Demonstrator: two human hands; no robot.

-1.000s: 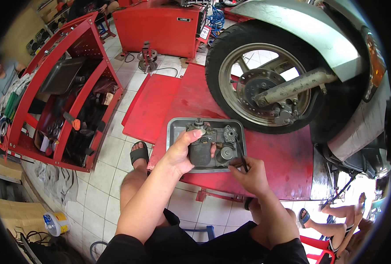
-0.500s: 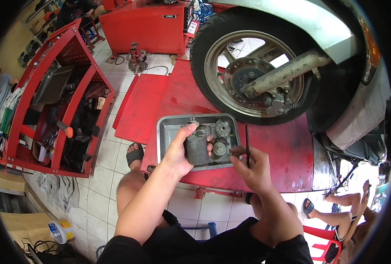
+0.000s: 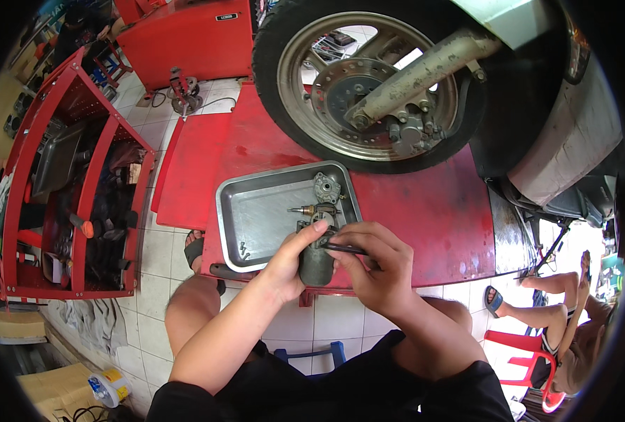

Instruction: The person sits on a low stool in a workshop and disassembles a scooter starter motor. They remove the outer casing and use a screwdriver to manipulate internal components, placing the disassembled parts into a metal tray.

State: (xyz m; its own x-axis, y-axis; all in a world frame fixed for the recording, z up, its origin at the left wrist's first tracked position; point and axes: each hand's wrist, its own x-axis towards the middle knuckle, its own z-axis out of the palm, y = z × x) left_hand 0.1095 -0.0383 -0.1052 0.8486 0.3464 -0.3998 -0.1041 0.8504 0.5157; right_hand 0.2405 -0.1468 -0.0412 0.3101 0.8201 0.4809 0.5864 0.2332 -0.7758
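Observation:
My left hand (image 3: pixel 291 260) is closed around a dark grey metal component with a cylindrical body (image 3: pixel 315 269), held over the near edge of a steel tray (image 3: pixel 222 218). My right hand (image 3: pixel 379 260) grips a thin black rod-like tool (image 3: pixel 348 248), held nearly level, its tip against the component's upper part. Inside the tray lie a silver cast part (image 3: pixel 326 188), a slim metal fitting with a pin (image 3: pixel 312 209) and several small screws (image 3: pixel 243 247).
The tray rests on a red platform (image 3: pixel 418 225) below a motorcycle front wheel (image 3: pixel 369 91). A red tool cart (image 3: pixel 80 197) stands left, a red cabinet (image 3: pixel 179 39) behind. Another person's legs (image 3: pixel 545 316) are at right; other people are at upper left. A white bucket (image 3: pixel 108 387) sits lower left.
The component in my left hand has come nearer me, to the tray's front edge. My right hand has swung the tool from upright to level against it. The view has shifted.

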